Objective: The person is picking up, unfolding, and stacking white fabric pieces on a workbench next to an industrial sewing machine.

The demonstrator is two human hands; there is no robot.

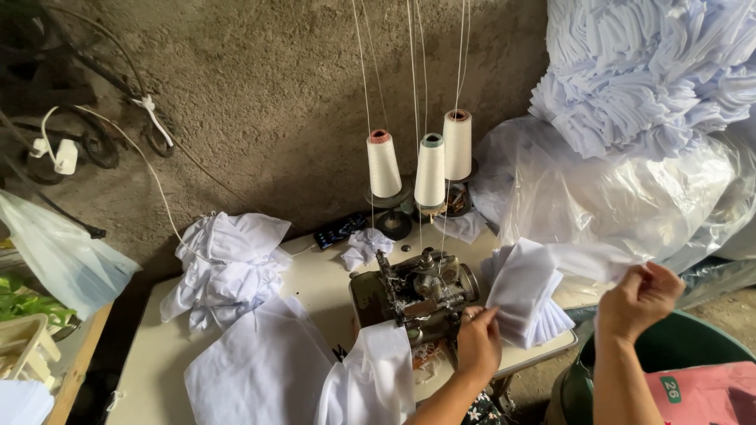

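A metal sewing machine (421, 290) sits on a pale table (150, 346), with three white thread cones (429, 169) behind it. My left hand (478, 342) rests at the machine's front right, fingers pinching the edge of a stack of white fabric pieces (524, 291). My right hand (639, 301) is raised to the right, gripping the end of a white fabric piece (591, 260) that stretches back toward the stack. White cloth (374, 378) hangs from the machine's front.
Crumpled white cloth (228, 267) and flat white pieces (260, 366) lie on the table's left. A dark phone-like device (340, 230) lies behind. Plastic bags of white fabric (638, 118) fill the right. A green bin (685, 342) with a pink item (705, 393) stands below right.
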